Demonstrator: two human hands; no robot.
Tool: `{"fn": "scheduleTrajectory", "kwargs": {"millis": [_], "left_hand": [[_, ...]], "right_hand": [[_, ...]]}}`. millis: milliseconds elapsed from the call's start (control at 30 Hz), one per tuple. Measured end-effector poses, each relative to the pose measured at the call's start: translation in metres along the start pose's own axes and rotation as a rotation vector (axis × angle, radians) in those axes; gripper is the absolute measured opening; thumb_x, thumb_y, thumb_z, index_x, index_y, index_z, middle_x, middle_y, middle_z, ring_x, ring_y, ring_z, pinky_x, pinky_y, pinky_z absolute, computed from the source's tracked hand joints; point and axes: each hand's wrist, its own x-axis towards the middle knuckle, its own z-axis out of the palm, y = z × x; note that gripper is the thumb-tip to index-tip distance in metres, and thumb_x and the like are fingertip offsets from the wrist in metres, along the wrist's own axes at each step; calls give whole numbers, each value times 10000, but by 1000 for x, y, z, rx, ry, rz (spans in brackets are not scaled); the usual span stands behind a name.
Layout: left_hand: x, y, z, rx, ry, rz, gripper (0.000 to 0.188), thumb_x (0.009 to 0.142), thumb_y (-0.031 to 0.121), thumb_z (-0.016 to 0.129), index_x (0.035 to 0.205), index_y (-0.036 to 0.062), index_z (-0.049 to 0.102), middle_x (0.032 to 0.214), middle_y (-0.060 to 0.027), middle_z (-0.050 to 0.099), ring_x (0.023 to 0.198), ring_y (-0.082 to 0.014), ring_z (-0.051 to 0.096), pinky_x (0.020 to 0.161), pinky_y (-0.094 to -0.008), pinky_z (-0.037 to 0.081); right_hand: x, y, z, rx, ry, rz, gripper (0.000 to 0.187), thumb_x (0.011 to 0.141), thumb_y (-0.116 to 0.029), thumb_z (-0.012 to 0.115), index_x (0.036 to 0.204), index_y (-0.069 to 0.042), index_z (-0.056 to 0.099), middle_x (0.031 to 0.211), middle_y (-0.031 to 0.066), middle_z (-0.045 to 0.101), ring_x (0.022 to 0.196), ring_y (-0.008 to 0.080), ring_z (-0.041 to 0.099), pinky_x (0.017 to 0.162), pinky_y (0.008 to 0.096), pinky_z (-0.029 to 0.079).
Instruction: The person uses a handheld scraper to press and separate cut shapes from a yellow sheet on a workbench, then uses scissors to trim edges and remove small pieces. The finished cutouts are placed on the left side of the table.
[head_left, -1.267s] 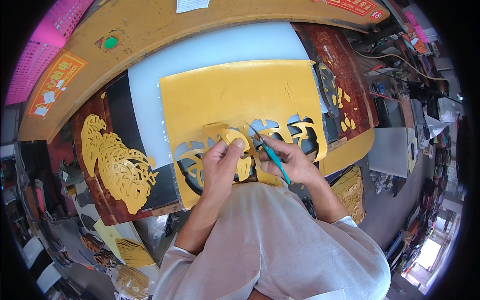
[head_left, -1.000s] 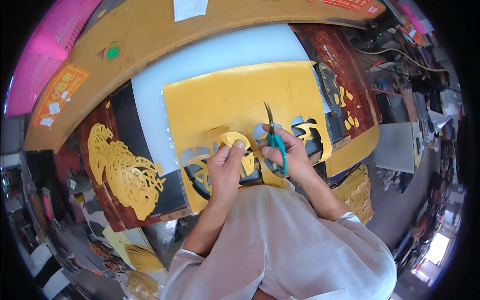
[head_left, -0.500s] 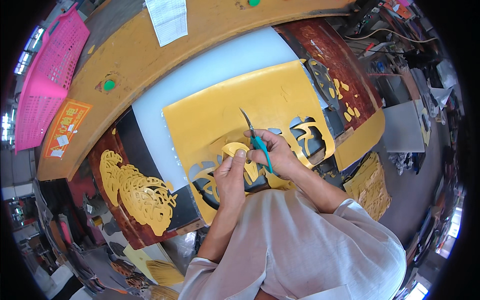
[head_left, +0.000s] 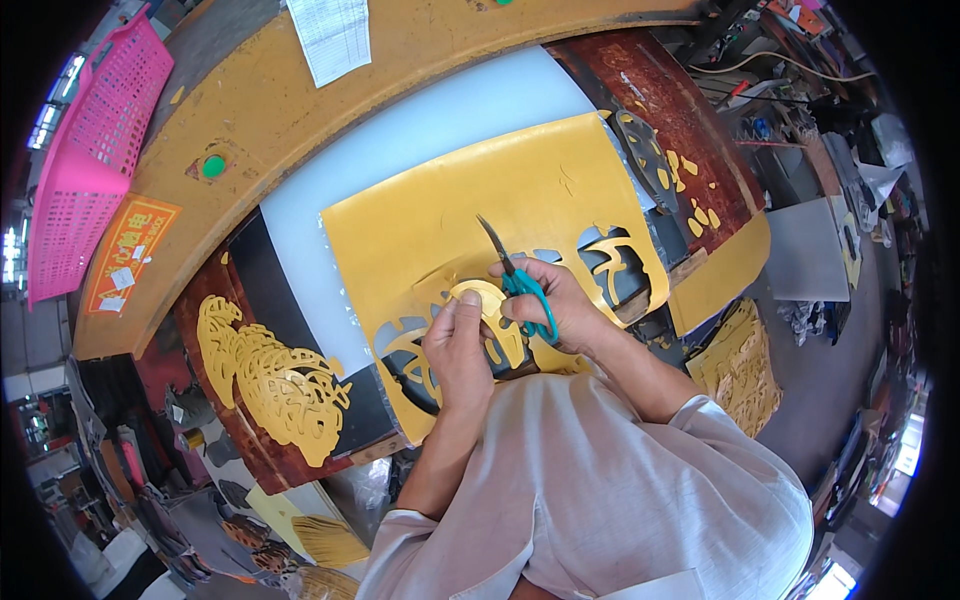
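Note:
My left hand (head_left: 460, 350) is closed, pinching a curved yellow cut-out piece (head_left: 512, 345) of sheet material between thumb and fingers. My right hand (head_left: 568, 308) grips scissors (head_left: 530, 290) with teal handles. Their dark curved blades point away from me over the large yellow sheet (head_left: 470, 190). Some fingertips of the right hand rest close to the cut-out's right side. Beneath both hands, the near part of the sheet has openwork shapes cut in it, with dark material showing through. One such openwork part (head_left: 640, 262) lies right of my right hand.
A heap of yellow cut-outs (head_left: 290, 395) lies at left on the reddish-brown table. A white board (head_left: 310, 235) is under the sheet. Small yellow scraps (head_left: 697, 215) and a dark cutting die (head_left: 645, 155) lie at right. Beyond, an ochre beam (head_left: 240, 120) carries green buttons; a pink basket (head_left: 115, 110) stands left.
The cut-out in my left hand has turned to show more of its face. The scissors have rotated slightly, showing more of the handle loops. Both hands stay in nearly the same place.

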Motion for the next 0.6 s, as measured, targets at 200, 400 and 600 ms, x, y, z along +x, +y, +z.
{"fn": "scheduleTrajectory", "kwargs": {"millis": [200, 400, 600], "left_hand": [[1, 3, -2, 117, 30, 54, 240, 1079, 231, 681, 1041, 7, 759, 771, 49, 621, 656, -23, 496, 579, -217, 377], [7, 8, -9, 35, 39, 50, 219, 1077, 217, 681, 1049, 10, 745, 814, 41, 660, 663, -19, 527, 576, -208, 392], [5, 8, -5, 0, 4, 45, 203, 1080, 199, 669, 1074, 5, 729, 886, 12, 705, 717, -41, 587, 632, -214, 455]], "right_hand": [[-4, 0, -4, -29, -60, -16, 573, 867, -20, 804, 1417, -17, 647, 1008, 16, 657, 908, 112, 658, 807, 276, 553], [-13, -1, -21, -345, -168, -91, 700, 894, -69, 839, 1539, -30, 570, 993, -14, 684, 887, 85, 624, 836, 271, 533], [-14, -2, -28, -508, -227, -127, 729, 851, -35, 848, 1532, -66, 590, 1044, 35, 719, 970, 113, 655, 895, 299, 545]]}}
